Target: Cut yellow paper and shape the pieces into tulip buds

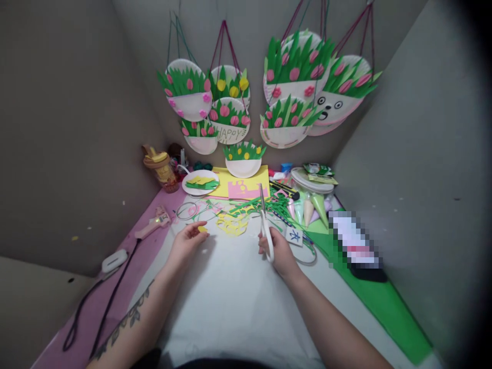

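Between the thumb and fingers of my left hand (188, 240) is a small yellow paper piece (203, 229), mostly covered by the fingertips. My right hand (280, 252) grips white-handled scissors (265, 220), held upright with the blades pointing away from me and nearly together. Beyond and between the two hands lies a heap of yellow paper scraps (232, 223) with cut-out holes. Green paper scraps (274, 202) are piled just past the scissors. A pink sheet with cut-outs (246, 189) rests on a yellow paper sheet (221, 174) at the back.
Paper-plate baskets (242, 166) with paper flowers hang on the back wall. A glue gun (156, 223) with its cord and a tumbler (159, 166) stand left. At back left sits a plate (190, 187) with paper cut-outs. Right are piping bags (309, 210) and a phone (357, 243).
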Demonstrator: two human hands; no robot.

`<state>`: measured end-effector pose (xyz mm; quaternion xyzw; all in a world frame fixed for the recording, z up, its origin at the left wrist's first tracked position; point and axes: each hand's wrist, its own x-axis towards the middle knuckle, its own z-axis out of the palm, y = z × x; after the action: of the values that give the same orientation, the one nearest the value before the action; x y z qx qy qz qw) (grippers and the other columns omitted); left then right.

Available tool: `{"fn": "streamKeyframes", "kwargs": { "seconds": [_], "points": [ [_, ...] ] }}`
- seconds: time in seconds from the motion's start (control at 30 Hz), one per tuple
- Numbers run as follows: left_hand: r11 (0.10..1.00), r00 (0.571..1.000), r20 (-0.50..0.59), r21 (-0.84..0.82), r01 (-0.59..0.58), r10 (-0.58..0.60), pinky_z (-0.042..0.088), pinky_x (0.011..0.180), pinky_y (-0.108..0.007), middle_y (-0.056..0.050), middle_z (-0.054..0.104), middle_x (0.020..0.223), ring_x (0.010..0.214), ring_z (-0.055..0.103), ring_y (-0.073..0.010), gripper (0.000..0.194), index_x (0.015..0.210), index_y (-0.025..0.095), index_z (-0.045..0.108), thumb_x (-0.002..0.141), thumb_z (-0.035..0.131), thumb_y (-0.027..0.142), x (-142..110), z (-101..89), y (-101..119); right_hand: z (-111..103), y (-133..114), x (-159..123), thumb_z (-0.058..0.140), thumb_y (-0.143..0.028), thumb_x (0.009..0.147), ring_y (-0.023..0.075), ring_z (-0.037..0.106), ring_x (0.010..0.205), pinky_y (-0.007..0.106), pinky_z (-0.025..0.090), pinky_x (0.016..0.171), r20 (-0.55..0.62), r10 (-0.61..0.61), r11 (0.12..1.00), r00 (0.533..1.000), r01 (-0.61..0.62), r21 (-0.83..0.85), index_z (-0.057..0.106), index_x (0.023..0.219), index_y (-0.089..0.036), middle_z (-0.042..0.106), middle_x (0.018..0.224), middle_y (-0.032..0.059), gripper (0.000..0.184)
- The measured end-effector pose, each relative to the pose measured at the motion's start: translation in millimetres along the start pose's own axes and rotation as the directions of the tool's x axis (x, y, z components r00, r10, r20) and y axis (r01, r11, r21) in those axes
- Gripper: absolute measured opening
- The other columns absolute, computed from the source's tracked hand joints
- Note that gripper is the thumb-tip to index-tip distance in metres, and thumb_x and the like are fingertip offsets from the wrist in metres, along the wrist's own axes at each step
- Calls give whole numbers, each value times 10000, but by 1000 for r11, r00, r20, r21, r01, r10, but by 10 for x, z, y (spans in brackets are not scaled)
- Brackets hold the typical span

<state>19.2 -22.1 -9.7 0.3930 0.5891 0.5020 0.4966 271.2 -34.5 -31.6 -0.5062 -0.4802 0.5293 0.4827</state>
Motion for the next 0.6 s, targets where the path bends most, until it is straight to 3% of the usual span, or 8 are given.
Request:
{"fn": "streamKeyframes", "kwargs": {
  "seconds": [0.13,0.3,0.43,0.6],
  "points": [
    [997,1000,-2,83,0,1,395,538,-218,-26,669,640,606,621,-159,384,841,155,624,568,775,379,-27,49,-55,-15,-33,-20,567,-319,662,105,501,506,224,394,447,6,-2,1000,1000,2,-6,493,744,-204,541,614,-30,160],
    [961,995,-1,258,-100,103,401,571,-230,-27,672,668,655,630,-176,264,760,180,609,655,701,406,-72,13,-57,-13,-67,-52,577,-385,690,111,502,498,224,388,445,25,5,1000,1000,-4,-28,508,777,-205,541,570,-33,211],
    [883,975,26,419,-210,219,408,595,-239,-25,655,677,666,585,-170,218,696,182,649,722,626,397,-62,-87,-29,0,-89,-74,586,-386,680,114,495,502,225,393,447,49,3,999,999,-1,-40,512,774,-205,542,558,-34,217],
    [886,974,-7,416,-205,228,399,531,-231,-9,619,652,581,534,-136,240,808,162,687,689,677,370,365,-214,97,24,-61,-88,588,-325,669,107,498,501,224,395,457,88,29,999,996,-28,-18,518,782,-199,539,585,-40,183]
  ]
}}
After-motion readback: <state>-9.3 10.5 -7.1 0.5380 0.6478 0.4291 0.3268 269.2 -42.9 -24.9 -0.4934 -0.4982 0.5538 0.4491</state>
